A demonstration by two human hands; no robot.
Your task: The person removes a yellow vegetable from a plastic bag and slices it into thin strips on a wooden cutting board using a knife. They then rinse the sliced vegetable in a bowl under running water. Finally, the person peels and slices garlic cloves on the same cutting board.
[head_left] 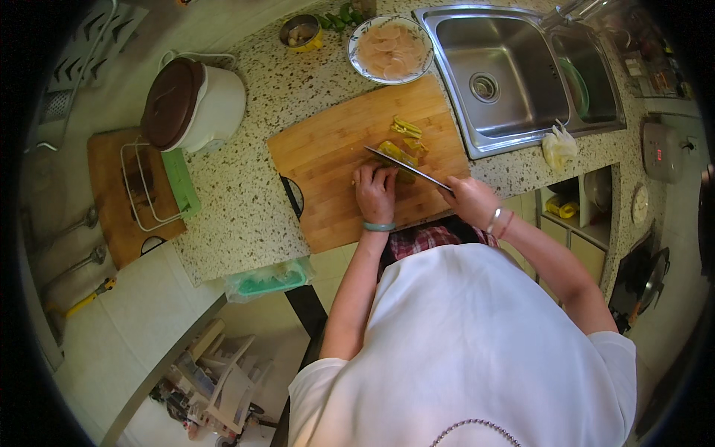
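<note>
My right hand (474, 203) is closed round the handle of a kitchen knife (417, 172). Its blade slants up and to the left, over the wooden cutting board (335, 156). Close to the blade's near side, my left hand (375, 195) has its fingers curled down on a yellow-green vegetable piece, mostly hidden under fingers and blade. Just beyond the blade lies another yellow-green vegetable chunk (398, 153), looking pickled. Cut yellow-green strips (407, 127) lie in a small heap farther up the board.
Behind the board stands a plate of thin pale slices (390, 51), beside a small yellow pot (301, 34). A steel sink (495, 67) is at the right, with a crumpled plastic bag (558, 147) at its edge. A brown-lidded white cooker (195, 104) stands left.
</note>
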